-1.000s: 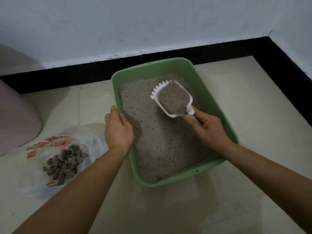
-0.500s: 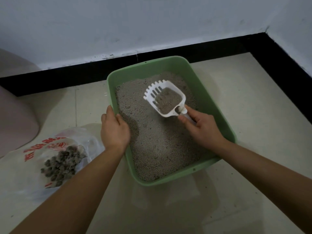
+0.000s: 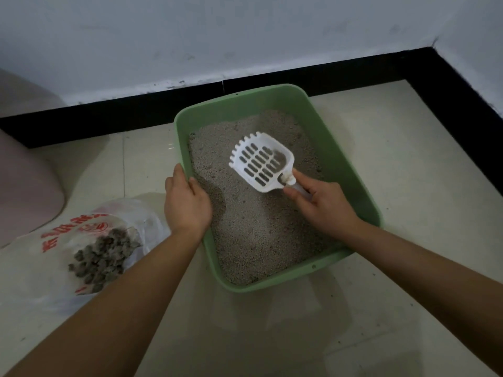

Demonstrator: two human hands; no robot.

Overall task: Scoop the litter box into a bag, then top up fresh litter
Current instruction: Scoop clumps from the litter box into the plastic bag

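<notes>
A green litter box point(image 3: 343, 170) holding grey litter point(image 3: 253, 229) sits on the floor by the wall. My right hand point(image 3: 324, 205) grips the handle of a white slotted scoop point(image 3: 261, 161), held over the litter. The scoop is nearly empty, with only a little litter at its right side. My left hand point(image 3: 187, 202) grasps the box's left rim, fingers over the edge. Left of the box lies a clear plastic bag point(image 3: 54, 240) with red print, holding dark grey clumps point(image 3: 103, 257).
A black baseboard point(image 3: 136, 110) runs along the white wall behind the box and turns at the right corner. A pinkish rounded object point(image 3: 24, 186) stands at the far left. Pale floor tiles point(image 3: 408, 172) surround the box.
The litter that filled the scoop a second ago has sifted out through the slots. The scoop stays over the box, and my left hand keeps its hold on the rim.
</notes>
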